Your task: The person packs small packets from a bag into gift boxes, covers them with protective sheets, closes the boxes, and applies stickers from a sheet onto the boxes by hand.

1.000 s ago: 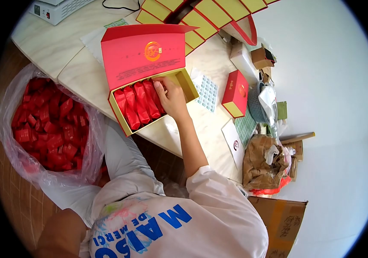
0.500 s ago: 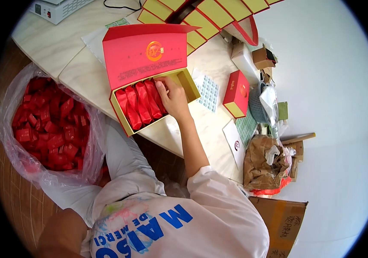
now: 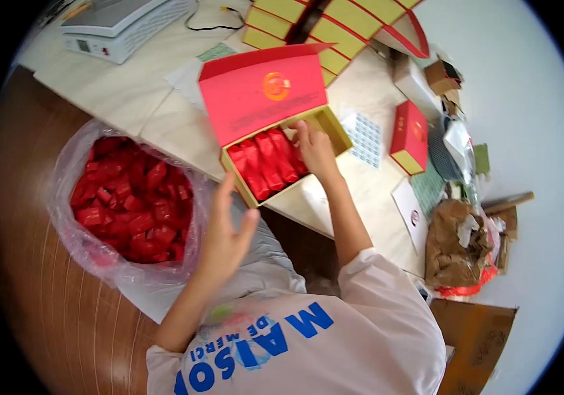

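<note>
A red gift box with a yellow inside stands on the table edge, its lid raised. Several shiny red foil packets are lined up in its left part. My right hand reaches into the box, its fingers curled against the rightmost packet; the fingertips are partly hidden. Slightly blurred, my left hand is held up near the box's front left corner. Its fingers and thumb are spread, and it holds nothing. Below left, a clear plastic bag is full of small red packets.
A white scale-like device with a cable stands at the far left of the table. Stacked red-and-yellow boxes are behind the open box. Right of it lie a sticker sheet, a closed red box and a crumpled brown paper bag.
My left hand has come up from low at the left to beside the box. The right hand stays inside the box. The whole view has shifted, so everything appears farther right.
</note>
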`<state>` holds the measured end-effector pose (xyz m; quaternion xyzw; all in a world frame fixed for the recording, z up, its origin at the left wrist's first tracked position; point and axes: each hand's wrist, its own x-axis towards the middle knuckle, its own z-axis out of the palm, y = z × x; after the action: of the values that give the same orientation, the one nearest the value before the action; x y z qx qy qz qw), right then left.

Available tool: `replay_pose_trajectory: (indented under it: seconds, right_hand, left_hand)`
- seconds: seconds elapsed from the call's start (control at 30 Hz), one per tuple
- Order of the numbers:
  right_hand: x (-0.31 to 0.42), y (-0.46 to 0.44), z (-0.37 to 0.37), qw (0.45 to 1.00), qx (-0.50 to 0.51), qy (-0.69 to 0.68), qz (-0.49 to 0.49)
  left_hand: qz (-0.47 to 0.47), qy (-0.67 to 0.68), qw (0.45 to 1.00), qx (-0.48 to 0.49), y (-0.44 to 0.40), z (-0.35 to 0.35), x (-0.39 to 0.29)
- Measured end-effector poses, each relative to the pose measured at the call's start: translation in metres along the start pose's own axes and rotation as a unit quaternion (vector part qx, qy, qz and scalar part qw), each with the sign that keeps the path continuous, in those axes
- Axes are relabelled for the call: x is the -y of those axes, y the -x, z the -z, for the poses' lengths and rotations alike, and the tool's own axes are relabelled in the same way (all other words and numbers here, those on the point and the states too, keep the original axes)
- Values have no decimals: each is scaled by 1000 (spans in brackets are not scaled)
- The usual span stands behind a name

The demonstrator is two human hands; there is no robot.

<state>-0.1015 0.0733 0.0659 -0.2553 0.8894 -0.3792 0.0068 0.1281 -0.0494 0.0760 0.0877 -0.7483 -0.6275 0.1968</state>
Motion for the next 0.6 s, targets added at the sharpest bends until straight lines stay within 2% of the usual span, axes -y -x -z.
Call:
replay_pose_trajectory:
  seconds: [0.03, 0.13, 0.2, 0.3, 0.37, 0.4, 0.5, 0.57, 0.6]
  right_hand:
    - [8, 2, 2, 999, 19, 27, -22]
    - [37, 13, -1, 993, 88, 61, -46]
    - [54, 19, -12, 981, 126, 114, -98]
    - [51, 27, -22, 981, 118, 141, -58]
    - [47, 28, -29, 982, 105, 151, -45]
    - [45, 25, -29, 983, 117, 140, -34]
    - [55, 23, -26, 983, 138, 115, -30]
    - [49, 31, -33, 967, 5, 239, 88]
    - [68, 38, -35, 953, -74, 255, 146]
  left_hand:
    - [-13, -59, 998, 17, 1, -11, 16]
    - [1, -83, 996, 22, 2, -29, 22]
    - [3, -93, 995, 22, 2, -33, 21]
    - [-35, -119, 992, 9, 3, -39, 35]
    - [13, -93, 995, 30, 2, -31, 21]
    - [-7, -115, 993, 28, 3, -34, 27]
    - [-14, -10, 1000, 11, 6, -23, 33]
    - [-10, 38, 998, -46, 9, -9, 46]
    - [16, 87, 995, -54, 14, 5, 53]
